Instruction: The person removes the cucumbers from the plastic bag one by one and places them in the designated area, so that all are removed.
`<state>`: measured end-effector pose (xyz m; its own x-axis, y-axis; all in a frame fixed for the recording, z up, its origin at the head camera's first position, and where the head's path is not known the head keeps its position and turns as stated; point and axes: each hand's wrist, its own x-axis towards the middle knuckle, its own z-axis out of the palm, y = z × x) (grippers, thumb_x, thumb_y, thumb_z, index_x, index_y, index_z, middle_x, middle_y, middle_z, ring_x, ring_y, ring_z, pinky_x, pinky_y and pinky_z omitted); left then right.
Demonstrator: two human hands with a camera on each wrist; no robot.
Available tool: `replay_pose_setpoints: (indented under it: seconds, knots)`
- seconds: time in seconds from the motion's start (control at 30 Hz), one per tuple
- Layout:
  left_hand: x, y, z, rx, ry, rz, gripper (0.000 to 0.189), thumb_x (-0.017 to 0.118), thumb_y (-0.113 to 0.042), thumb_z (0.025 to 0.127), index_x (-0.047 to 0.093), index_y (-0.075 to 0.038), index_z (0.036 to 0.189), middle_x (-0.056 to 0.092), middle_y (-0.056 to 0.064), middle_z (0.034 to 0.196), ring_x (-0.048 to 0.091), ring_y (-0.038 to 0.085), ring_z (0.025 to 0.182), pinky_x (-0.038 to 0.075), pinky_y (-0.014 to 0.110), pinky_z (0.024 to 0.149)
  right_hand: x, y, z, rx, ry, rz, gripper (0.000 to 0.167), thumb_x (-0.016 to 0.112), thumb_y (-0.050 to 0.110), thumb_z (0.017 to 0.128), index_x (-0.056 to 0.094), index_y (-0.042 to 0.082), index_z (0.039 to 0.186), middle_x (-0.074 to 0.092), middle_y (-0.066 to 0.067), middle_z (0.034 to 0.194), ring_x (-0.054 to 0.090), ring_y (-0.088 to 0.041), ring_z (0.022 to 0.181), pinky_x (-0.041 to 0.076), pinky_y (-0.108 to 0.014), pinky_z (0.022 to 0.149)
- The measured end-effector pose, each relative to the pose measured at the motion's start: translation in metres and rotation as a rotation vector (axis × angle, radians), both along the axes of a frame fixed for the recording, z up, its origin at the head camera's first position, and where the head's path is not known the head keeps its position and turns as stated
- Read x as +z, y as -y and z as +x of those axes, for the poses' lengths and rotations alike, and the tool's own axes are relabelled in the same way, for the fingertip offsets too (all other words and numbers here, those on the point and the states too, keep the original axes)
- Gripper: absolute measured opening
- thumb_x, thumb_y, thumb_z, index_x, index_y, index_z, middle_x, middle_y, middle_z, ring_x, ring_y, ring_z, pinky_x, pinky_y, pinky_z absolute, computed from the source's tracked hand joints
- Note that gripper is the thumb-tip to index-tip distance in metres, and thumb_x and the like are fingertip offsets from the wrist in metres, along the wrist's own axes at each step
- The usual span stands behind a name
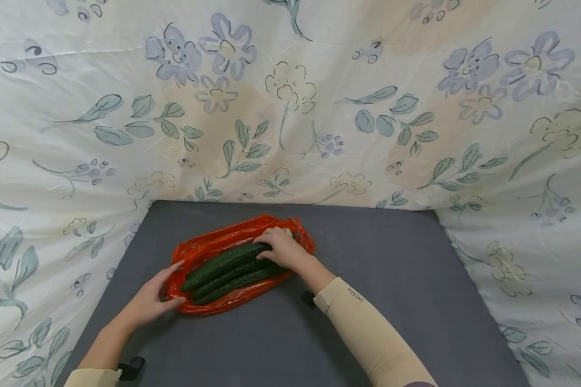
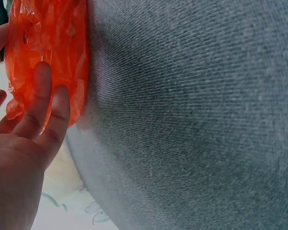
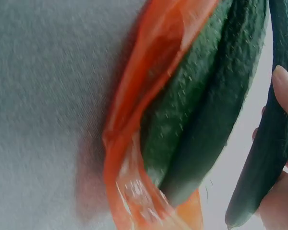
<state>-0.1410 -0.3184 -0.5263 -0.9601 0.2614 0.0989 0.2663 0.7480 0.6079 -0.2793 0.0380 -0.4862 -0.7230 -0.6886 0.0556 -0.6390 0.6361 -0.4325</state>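
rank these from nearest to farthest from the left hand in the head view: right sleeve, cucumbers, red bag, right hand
1. Red bag, at the fingers of the left hand
2. Cucumbers, inside the bag
3. Right hand, at the cucumbers' far end
4. Right sleeve, lower right

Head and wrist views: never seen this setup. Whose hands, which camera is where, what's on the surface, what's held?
There's no robot here, just a person's two bare hands. The widest picture comes from a camera worn on the head, looking forward and down; the other two come from cameras on the left and right wrists, each watching that hand's work. On the grey tabletop lies an open red plastic bag, with patterned floral fabric behind. The right hand grips one cucumber; two other cucumbers lie in the bag. The left hand is at the bag's left end, fingers spread.
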Motion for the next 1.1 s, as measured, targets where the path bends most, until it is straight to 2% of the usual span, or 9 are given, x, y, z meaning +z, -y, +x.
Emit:
replay_pose_setpoints:
  seconds: [0.13,0.4,0.63,0.83,0.97,1.1]
  knots:
    - [0.005,0.0,0.0,-0.01,-0.008,0.012,0.082,0.08,-0.027,0.087,0.038,-0.003,0.154,0.054,0.021,0.138,0.058,0.039,0.119,0.055,0.039,0.089,0.006,-0.007,-0.002,-0.009,-0.001,-0.018,0.044,0.071,0.036,0.092,0.066,0.021,0.134,0.064,0.001,0.13,0.054,-0.023,0.123,0.037,-0.049,0.1]
    - [0.006,0.001,0.001,-0.009,0.005,0.044,0.082,0.08,-0.025,0.086,0.039,-0.003,0.153,0.055,0.021,0.136,0.06,0.036,0.113,0.055,0.028,0.083,0.015,-0.026,-0.006,-0.036,-0.002,-0.107,0.045,0.073,0.033,0.092,0.067,0.015,0.133,0.065,-0.003,0.126,0.056,-0.026,0.119,0.035,-0.055,0.103]
    - [0.006,0.0,0.001,-0.018,-0.01,0.053,0.081,0.081,-0.024,0.086,0.04,-0.002,0.152,0.055,0.021,0.136,0.06,0.034,0.112,0.055,0.026,0.082,0.023,-0.048,-0.007,-0.088,-0.02,-0.164,0.043,0.074,0.03,0.091,0.068,0.015,0.13,0.066,-0.003,0.122,0.059,-0.025,0.115,0.037,-0.052,0.099]
    - [0.004,0.002,-0.001,-0.023,0.022,0.066,0.081,0.08,-0.024,0.086,0.039,-0.002,0.152,0.054,0.022,0.137,0.06,0.035,0.112,0.055,0.026,0.08,0.025,-0.068,-0.008,-0.114,-0.011,-0.185,0.041,0.075,0.029,0.09,0.069,0.017,0.129,0.067,-0.003,0.124,0.059,-0.026,0.116,0.036,-0.053,0.099]
    - [0.003,0.002,0.0,-0.022,0.011,0.068,0.082,0.081,-0.024,0.085,0.039,-0.002,0.152,0.055,0.021,0.137,0.061,0.034,0.112,0.056,0.025,0.079,0.022,-0.08,-0.01,-0.139,0.0,-0.2,0.041,0.076,0.029,0.09,0.069,0.016,0.129,0.069,-0.003,0.126,0.06,-0.026,0.119,0.034,-0.055,0.103]
    - [0.003,0.003,-0.001,-0.023,-0.005,0.065,0.082,0.081,-0.023,0.085,0.04,-0.002,0.152,0.056,0.021,0.136,0.06,0.031,0.112,0.055,0.025,0.08,0.02,-0.093,-0.013,-0.175,0.018,-0.236,0.039,0.077,0.027,0.089,0.071,0.017,0.126,0.07,-0.002,0.123,0.063,-0.026,0.114,0.031,-0.058,0.108]
